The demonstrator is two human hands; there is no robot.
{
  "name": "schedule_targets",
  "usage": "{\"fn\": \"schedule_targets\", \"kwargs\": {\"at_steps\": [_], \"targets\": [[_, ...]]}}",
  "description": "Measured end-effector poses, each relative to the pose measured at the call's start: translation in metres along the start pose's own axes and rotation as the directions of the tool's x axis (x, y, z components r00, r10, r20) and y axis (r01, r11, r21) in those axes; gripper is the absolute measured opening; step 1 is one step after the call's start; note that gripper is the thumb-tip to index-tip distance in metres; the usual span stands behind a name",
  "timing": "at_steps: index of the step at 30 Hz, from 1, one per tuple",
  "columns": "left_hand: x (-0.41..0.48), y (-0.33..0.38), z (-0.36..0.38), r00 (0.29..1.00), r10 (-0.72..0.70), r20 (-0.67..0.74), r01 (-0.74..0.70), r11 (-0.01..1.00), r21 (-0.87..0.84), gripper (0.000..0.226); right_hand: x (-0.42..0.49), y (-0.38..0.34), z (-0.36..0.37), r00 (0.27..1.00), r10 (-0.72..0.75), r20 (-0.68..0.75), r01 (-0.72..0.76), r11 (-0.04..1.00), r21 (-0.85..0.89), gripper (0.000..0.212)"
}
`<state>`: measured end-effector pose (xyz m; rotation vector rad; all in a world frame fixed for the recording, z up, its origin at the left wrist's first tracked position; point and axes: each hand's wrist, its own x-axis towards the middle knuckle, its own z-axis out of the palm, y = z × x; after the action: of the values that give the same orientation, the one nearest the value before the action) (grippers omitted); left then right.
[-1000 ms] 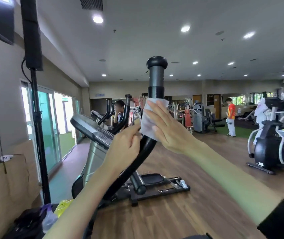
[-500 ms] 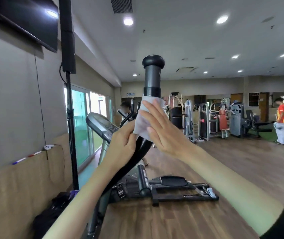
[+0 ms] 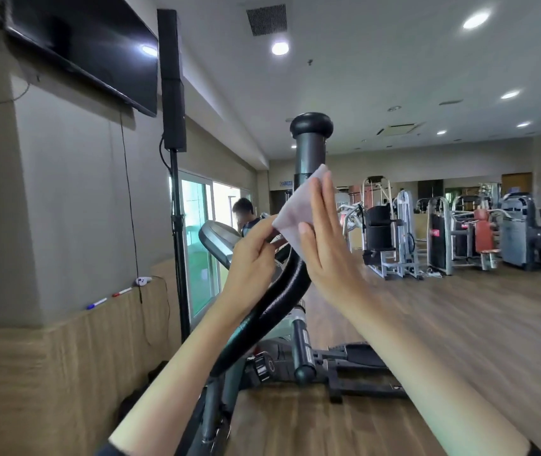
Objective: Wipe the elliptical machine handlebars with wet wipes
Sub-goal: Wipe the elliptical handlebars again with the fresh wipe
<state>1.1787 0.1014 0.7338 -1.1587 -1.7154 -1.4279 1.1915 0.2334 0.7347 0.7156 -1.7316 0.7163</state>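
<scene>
Nearest, two bare forearms are raised toward the work. The left hand (image 3: 252, 255) is seen with thumb and forefinger pinched on the lower corner of a thin white wet wipe (image 3: 295, 209). The right hand (image 3: 325, 248) is laid flat, its fingers (image 3: 326, 205) straight and together, and the wipe is pressed by it against the black curved padded handlebar (image 3: 277, 299), just below the bar's grey upper sleeve.

The step in hand is judged to be setting the wipe round the bar. A closed grip and a stroke along the tube would be called for next.

The contact behind the wipe is hidden. The machine's grey console (image 3: 219, 240) is partly covered by the left hand. Farther off, weight machines (image 3: 390, 232) are blurred.
</scene>
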Motion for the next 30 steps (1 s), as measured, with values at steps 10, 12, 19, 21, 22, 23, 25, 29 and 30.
{"fn": "schedule_targets", "kwargs": {"at_steps": [10,12,19,21,22,23,25,29,30], "targets": [[0.004,0.004,0.005,0.994,-0.057,-0.094,0.053,0.998,-0.037,0.058,0.009,-0.005,-0.002,0.991,0.089,-0.103,-0.073,0.986,0.148,0.057],[0.006,0.004,0.005,0.989,-0.073,-0.126,0.07,0.997,-0.023,0.059,0.014,-0.003,-0.002,0.981,0.1,-0.164,-0.068,0.979,0.192,0.056],[0.002,0.02,0.016,0.963,-0.089,-0.256,0.127,0.983,0.136,0.046,-0.029,0.018,0.013,0.992,-0.038,-0.124,0.078,0.938,0.338,0.055],[0.001,0.029,0.022,0.95,-0.084,-0.301,0.138,0.976,0.165,0.048,-0.024,0.02,0.009,0.994,-0.053,-0.096,0.086,0.921,0.38,0.055],[0.001,0.032,0.025,0.944,-0.078,-0.319,0.142,0.973,0.183,0.049,-0.018,0.019,0.004,0.994,-0.062,-0.091,0.093,0.914,0.394,0.055],[0.001,0.035,0.027,0.937,-0.079,-0.341,0.153,0.969,0.195,0.051,-0.011,0.019,0.0,0.993,-0.072,-0.093,0.103,0.912,0.397,0.055],[0.002,0.039,0.031,0.918,-0.089,-0.386,0.185,0.958,0.219,0.054,0.003,0.017,-0.005,0.991,-0.078,-0.11,0.116,0.912,0.393,0.055],[-0.001,0.05,0.04,0.906,-0.118,-0.406,0.242,0.932,0.27,0.051,0.005,0.016,-0.003,0.988,-0.07,-0.138,0.125,0.883,0.453,0.057],[-0.002,0.053,0.042,0.906,-0.131,-0.403,0.258,0.926,0.277,0.05,-0.002,0.016,0.0,0.988,-0.064,-0.138,0.122,0.877,0.465,0.057]]}}
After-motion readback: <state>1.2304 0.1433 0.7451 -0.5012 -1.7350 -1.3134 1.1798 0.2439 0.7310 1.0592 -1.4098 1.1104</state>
